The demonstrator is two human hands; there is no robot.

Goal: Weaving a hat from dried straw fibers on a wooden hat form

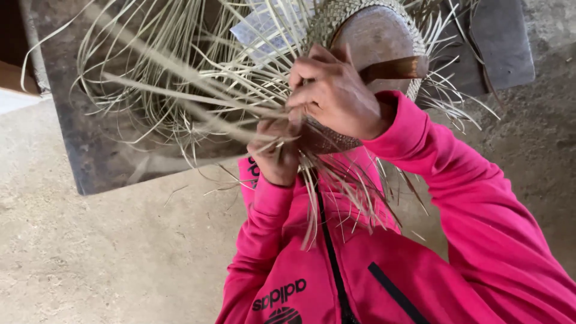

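While both hands work at chest height, the partly woven straw hat (336, 24) sits over a rounded brown wooden block (378, 36), pressed against the person's body at the upper middle of the view. Its woven band shows along the block's top edge and again below the right hand, near the pink jacket (360, 270).

Right hand (336, 96): fingers curled tight, knuckles toward the camera, closed on a bunch of loose straw strands (180, 90) at the hat's woven edge. Its back covers part of the block.

Left hand (276, 153): just below and beside the right hand, touching it or nearly so. Fingers are folded around several strands; how many cannot be told, since the fingertips are hidden behind the straw.

Strands: pale, flat and long. They fan out from the hat toward the left over a dark slab (96, 156), and shorter ends hang down across the jacket front. Motion blur softens the nearest strands.

Surroundings: 1 dark, worn slab lies on a dusty concrete floor (90, 258). A pale sheet (258, 27) shows behind the strands near the top. A 2nd dark flat piece (498, 42) lies at the upper right, well apart from both hands. Both sleeves are pink and reach the wrists.
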